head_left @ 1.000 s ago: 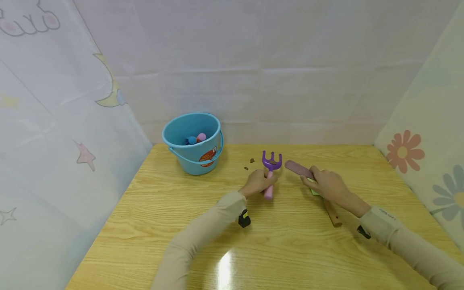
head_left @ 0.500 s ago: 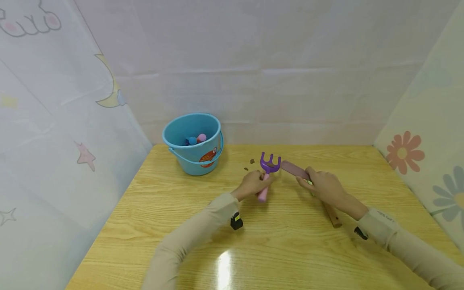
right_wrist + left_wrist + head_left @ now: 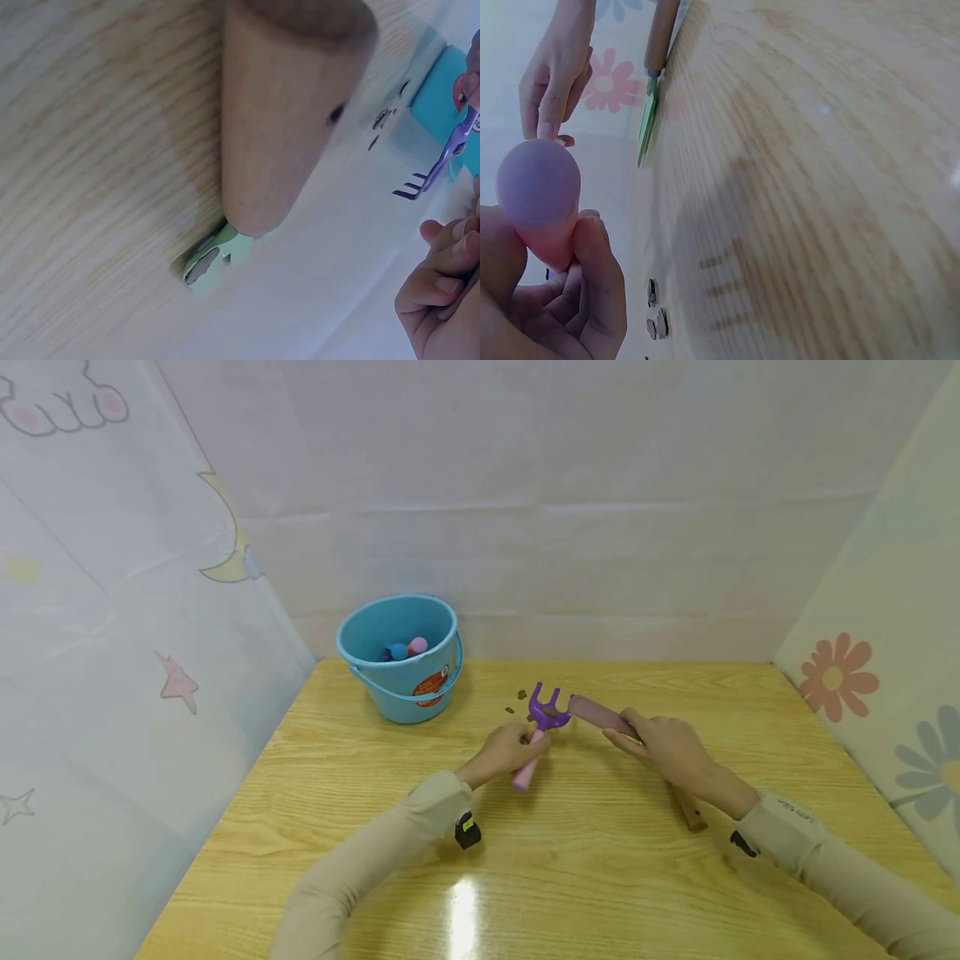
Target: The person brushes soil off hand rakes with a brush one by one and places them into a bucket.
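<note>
In the head view my left hand [image 3: 502,753] grips the pink handle of a small purple three-pronged toy garden fork [image 3: 546,714], its prongs pointing away from me. A brown patch shows on the fork head. My right hand [image 3: 671,747] holds a flat mauve strip [image 3: 596,713] with a rounded end; that end overlaps the fork's right prong. I cannot tell what the strip is. Below the right hand lies a green hand tool [image 3: 649,124] with a wooden handle [image 3: 277,127]; the hand hides most of it in the head view.
Several brown bits [image 3: 522,694] lie on the wooden table [image 3: 600,877] left of the fork. A blue bucket [image 3: 408,689] with blue and pink handles inside stands at the back left. Printed cloth walls [image 3: 637,527] enclose the table's back and sides.
My left hand has moved left and toward me with the fork, whose prongs now lean left. My right hand has shifted slightly left, bringing the strip's end along with the fork.
</note>
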`<state>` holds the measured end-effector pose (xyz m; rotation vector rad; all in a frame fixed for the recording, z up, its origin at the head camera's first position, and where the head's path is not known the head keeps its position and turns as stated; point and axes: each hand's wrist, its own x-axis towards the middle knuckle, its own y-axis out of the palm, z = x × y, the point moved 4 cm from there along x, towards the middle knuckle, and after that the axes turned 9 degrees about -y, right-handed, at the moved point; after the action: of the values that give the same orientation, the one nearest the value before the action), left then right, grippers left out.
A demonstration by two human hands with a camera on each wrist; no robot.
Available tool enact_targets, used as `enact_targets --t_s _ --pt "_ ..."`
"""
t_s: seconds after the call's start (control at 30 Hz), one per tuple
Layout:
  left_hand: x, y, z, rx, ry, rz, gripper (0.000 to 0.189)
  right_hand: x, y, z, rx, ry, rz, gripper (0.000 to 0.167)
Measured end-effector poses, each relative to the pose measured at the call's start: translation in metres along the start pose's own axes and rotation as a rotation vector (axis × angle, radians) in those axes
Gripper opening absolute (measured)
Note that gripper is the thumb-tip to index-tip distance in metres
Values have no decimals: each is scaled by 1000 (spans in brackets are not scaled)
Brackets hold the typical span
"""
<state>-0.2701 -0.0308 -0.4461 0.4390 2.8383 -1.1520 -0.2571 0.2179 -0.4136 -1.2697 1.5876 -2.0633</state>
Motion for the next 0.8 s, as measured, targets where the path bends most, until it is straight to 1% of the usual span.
enact_targets --t_s 0.13,0.23,0.37,0.43,0.63,0.8 --pt "-5 -1 6 -16 -11 11 35 2 1 1 4 0 -16 28" --pt "-7 -3 9 -23 -18 9 33 3 3 2 20 16 13 29" --pt "-9 -4 12 -6 -35 -7 34 6 6 4 44 23 63 32" --pt "-9 -5 12 -6 -38 -11 34 9 6 6 48 14 67 32" --pt "-10 -1 13 -20 -45 1 33 17 7 16 30 -53 41 29" --pt "-10 1 11 -9 -34 0 34 24 8 22 36 -61 49 29"
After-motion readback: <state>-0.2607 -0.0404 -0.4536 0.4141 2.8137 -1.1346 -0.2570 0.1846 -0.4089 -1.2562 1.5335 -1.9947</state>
